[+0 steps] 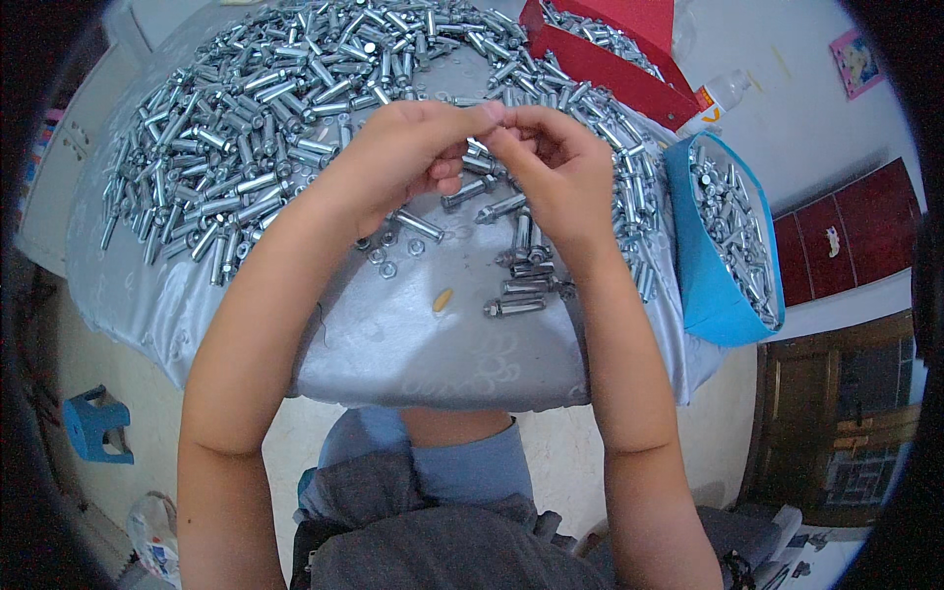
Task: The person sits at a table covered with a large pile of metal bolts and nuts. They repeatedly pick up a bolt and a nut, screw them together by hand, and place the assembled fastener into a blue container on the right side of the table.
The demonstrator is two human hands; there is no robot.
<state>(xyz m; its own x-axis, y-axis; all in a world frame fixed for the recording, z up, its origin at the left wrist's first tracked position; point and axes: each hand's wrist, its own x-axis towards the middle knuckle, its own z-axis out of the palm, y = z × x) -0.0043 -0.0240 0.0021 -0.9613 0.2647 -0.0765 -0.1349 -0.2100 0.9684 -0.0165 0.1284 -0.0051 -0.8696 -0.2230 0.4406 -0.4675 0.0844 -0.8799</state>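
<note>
My left hand and my right hand meet fingertip to fingertip above a table draped in shiny grey cloth. Between the fingers sits a small silver metal part, mostly hidden, so I cannot tell its exact shape. Below the hands lie a few silver expansion bolts and loose nuts. A large heap of the same silver bolts covers the far and left part of the cloth.
A blue bin with bolts stands at the right edge of the table. A red tray with more bolts lies at the far right, a white bottle beside it. A small blue stool stands on the floor at left.
</note>
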